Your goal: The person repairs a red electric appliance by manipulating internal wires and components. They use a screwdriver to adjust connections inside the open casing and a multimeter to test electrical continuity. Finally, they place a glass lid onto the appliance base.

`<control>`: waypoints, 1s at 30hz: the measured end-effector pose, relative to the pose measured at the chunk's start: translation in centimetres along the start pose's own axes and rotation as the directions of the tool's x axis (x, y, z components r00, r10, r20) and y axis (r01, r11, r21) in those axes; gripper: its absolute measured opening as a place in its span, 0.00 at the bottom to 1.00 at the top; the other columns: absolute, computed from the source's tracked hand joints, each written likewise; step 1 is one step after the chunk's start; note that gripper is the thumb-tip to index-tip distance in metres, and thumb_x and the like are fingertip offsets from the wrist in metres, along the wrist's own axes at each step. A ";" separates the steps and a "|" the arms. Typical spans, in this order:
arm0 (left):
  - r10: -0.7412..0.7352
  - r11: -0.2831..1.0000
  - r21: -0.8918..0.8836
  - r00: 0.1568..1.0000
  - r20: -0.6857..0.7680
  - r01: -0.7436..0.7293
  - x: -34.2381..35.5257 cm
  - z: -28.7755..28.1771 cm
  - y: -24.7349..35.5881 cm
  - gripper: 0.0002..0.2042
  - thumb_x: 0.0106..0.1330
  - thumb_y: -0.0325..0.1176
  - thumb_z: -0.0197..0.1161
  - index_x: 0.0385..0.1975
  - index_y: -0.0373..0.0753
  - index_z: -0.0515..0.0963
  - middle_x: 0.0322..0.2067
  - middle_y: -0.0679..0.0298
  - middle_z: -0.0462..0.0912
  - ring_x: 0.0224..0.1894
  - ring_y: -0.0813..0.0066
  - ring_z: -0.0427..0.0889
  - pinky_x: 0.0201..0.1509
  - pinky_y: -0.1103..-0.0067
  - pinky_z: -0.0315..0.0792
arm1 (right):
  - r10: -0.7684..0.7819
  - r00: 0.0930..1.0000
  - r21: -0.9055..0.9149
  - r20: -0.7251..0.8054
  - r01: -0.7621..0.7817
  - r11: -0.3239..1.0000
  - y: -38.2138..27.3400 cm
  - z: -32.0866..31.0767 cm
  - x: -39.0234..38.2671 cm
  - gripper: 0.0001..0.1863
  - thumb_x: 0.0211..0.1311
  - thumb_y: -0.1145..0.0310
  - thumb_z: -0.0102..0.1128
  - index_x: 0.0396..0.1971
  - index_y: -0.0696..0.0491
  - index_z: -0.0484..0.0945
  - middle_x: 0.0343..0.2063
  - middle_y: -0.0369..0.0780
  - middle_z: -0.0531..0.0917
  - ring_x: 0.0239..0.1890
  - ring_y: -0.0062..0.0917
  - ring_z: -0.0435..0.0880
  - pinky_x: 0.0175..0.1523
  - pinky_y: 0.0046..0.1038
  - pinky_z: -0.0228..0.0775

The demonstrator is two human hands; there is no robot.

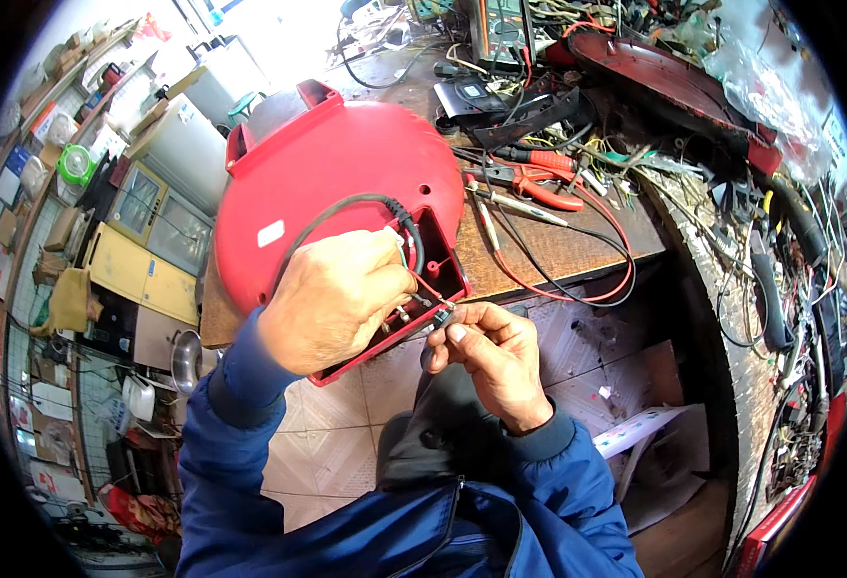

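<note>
A round red plastic housing [317, 173] lies on the wooden bench, its open rectangular compartment [445, 252] at the lower right with wires inside. A thick dark cable [342, 202] arches over my left hand [332, 294]. That hand is closed at the compartment's edge, back upward, fingertips mostly hidden among the wires; I cannot make out what they grip. Just right of it my right hand [491, 356] pinches a small dark connector [442, 318] on thin wires at the compartment's front rim.
Orange-handled pliers [549, 200], test leads [608, 299] and tangled wires lie on the bench [510, 265]. A dark red round panel [650, 77] stands at back right, cluttered ledge beside it. Shelves [62, 125], a fridge [168, 144] and yellow cabinet [134, 265] are left. Tiled floor [317, 448] shows below.
</note>
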State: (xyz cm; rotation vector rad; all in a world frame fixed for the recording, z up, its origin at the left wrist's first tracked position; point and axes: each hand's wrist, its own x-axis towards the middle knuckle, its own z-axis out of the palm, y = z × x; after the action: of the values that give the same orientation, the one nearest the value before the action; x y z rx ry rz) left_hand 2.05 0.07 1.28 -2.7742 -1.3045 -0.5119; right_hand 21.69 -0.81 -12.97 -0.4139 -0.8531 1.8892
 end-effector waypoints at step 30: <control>0.033 0.998 0.051 0.987 -0.156 -0.025 -0.9 1.0 -0.7 0.04 0.53 0.30 0.64 0.24 0.39 0.77 0.28 0.62 0.72 0.30 0.62 0.79 0.34 0.69 0.74 | 0.017 0.996 0.037 -0.090 -0.014 0.999 -0.4 1.2 0.2 0.08 0.68 0.73 0.64 0.41 0.62 0.80 0.32 0.48 0.87 0.29 0.30 0.87 0.38 0.32 0.81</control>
State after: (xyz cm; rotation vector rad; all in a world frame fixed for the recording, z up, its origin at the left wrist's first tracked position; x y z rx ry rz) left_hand 1.23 0.07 0.01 -2.6476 -1.2238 -0.6721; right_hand 21.10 -0.99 -11.82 -0.4810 -0.7563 1.8829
